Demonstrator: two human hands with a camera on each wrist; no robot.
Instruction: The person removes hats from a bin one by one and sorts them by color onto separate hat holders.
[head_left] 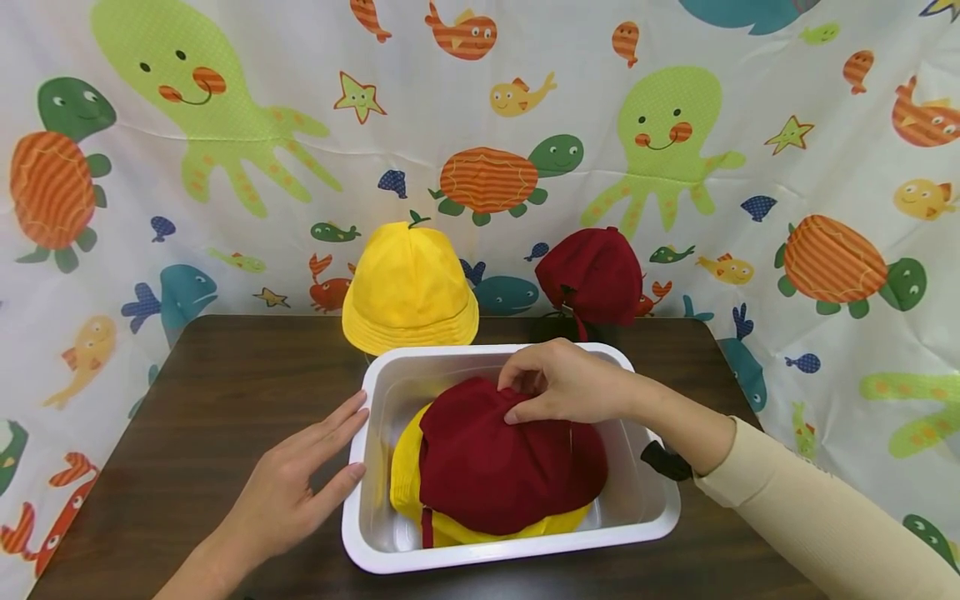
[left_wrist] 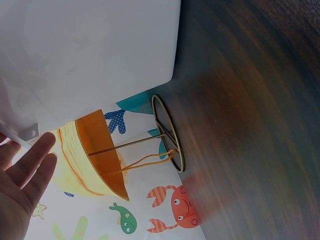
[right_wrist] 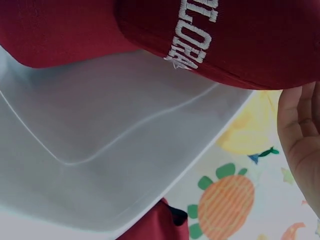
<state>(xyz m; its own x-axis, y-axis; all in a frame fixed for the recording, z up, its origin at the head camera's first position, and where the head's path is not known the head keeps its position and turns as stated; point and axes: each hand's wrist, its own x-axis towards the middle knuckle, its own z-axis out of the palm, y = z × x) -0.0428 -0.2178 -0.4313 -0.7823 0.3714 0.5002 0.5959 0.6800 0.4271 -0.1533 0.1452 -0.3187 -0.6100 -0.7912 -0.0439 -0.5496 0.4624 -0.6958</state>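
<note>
At centre, the right hand (head_left: 564,383) seemingly pinches a red cap (head_left: 495,479); lower left, the spread left hand (head_left: 288,487) touches a tub (head_left: 510,555)

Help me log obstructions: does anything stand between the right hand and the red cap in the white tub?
Nothing visible does: the right hand pinches the top of the red cap directly. A yellow hat lies underneath, and the left hand is to one side, at the rim of the white tub.

A dark wood-grain tabletop (head_left: 225,392) is being backed by a white curtain (head_left: 420,117), on which green octopuses (head_left: 670,104), orange-shelled turtles (head_left: 489,181) and crabs (head_left: 330,293) are being shown.
</note>
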